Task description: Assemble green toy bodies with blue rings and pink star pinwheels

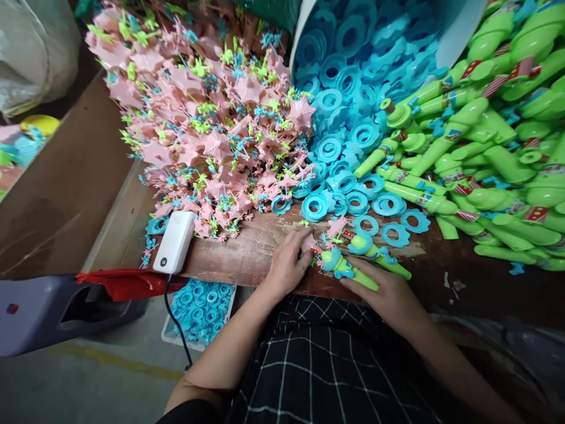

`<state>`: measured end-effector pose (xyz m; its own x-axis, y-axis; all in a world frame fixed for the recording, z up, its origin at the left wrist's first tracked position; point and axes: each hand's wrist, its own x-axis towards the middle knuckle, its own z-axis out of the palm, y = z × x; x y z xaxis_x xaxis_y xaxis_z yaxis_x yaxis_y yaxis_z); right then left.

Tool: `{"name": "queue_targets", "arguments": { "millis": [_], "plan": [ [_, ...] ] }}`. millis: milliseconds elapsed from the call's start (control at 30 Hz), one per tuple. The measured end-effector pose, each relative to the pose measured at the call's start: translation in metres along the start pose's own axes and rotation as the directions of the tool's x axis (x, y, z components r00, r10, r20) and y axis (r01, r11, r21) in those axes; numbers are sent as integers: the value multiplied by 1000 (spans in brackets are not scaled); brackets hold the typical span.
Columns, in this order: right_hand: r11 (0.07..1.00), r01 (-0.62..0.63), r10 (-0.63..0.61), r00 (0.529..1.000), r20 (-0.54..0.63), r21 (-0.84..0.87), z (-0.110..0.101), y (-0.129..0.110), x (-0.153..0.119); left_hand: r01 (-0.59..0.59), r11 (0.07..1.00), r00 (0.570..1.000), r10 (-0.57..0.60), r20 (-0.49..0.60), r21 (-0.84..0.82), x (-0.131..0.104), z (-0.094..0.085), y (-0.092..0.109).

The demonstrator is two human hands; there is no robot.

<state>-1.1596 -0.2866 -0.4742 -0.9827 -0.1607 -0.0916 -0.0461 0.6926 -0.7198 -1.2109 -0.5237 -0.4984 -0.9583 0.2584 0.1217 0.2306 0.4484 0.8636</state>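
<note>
Near the table's front edge, my right hand [386,291] has its thumb and fingers closed around the lower part of a green toy handle [364,280] with a blue collar. The handle lies tilted, its red-striped end pointing left. My left hand [289,263] is closed at that striped end, fingertips on a pink plastic piece [308,241] that they partly hide. A second green handle [378,255] with a blue collar lies just beyond my right fingers. Loose pink star piece [338,226] and small bits sit between the hands and the pile.
Heaped behind are pink pieces [216,147] with small green and blue figures, blue rings [329,150] spilling from a white tub [461,32], and green handles [498,165] at right. A white power bank [175,242] with a black cable stands left. Below is a basket [170,335] of rings.
</note>
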Motion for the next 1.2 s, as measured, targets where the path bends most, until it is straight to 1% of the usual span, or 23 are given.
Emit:
{"name": "queue_targets", "arguments": {
  "millis": [100, 233, 367, 467, 567, 700, 833, 1000, 1200],
  "plan": [
    [1000, -8, 9, 1000, 9, -12, -1, 1, 2, -2, 1000, 1000, 2, -5, -8, 0, 0, 1],
    [1000, -3, 3, 1000, 20, -15, -2, 5, 4, -3, 1000, 1000, 3, -8, 29, -1, 0, 0],
    [1000, 16, -16, 1000, 26, -1, -4, 9, 7, -6, 997, 1000, 6, -2, 72, 0, 0, -4],
    [999, 24, -23, 999, 45, -21, -8, 12, 10, -19, 997, 1000, 19, 11, 76, 1, 0, -6],
    [995, 83, -78, 994, 77, -58, -13, 13, 13, -15, 999, 1000, 15, 3, 44, 2, 0, -7],
    [967, 209, -203, 978, 52, -144, -12, 15, 12, 9, 1000, 1000, -8, -22, 21, 3, 2, -5],
    [929, 283, -278, 959, 54, -238, -10, 18, 11, 28, 1000, 1000, -28, -9, 12, 3, 2, -5],
    [883, 355, -345, 934, 87, -307, -13, 20, 14, 41, 999, 999, -41, -4, -8, 4, 0, -4],
    [864, 373, -364, 927, 91, -339, -10, 21, 15, 52, 998, 998, -52, -26, -20, 5, 0, -4]
  ]
}}
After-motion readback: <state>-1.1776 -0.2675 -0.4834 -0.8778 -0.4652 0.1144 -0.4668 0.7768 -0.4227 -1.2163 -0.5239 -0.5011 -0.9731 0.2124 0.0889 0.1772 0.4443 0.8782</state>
